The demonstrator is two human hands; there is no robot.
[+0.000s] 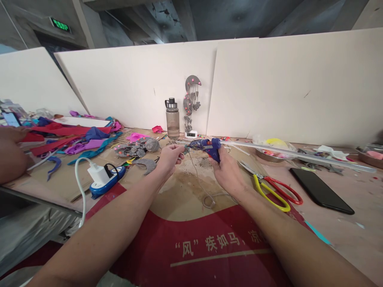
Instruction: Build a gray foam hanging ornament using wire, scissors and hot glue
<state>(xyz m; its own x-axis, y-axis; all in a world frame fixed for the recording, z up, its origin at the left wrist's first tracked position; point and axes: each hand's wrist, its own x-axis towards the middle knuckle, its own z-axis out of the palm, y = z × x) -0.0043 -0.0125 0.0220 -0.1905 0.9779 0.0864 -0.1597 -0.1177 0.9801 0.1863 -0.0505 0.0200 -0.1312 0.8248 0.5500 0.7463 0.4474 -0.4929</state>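
Note:
My right hand [229, 171] is wrapped round the handle of a blue hot glue gun [213, 149], its nozzle pointing left. A long clear glue stick [287, 152] sticks far out of its back. My left hand [171, 160] pinches a small grey felt piece [186, 150] right at the nozzle; its exact shape is too small to tell. From there a thin grey cord [196, 171] hangs down and curls on the board below. Left of this hand lie a grey felt crescent [146, 164] and a ball of grey yarn [152, 144].
Scissors [271, 186] with red and yellow handles and a black phone [320, 190] lie to the right. A blue power strip [107, 181] with a white plug sits left. Behind stand a bottle [172, 119] and a hanging grey moon ornament [192, 85]. Another person's arm [12, 153] reaches in at far left.

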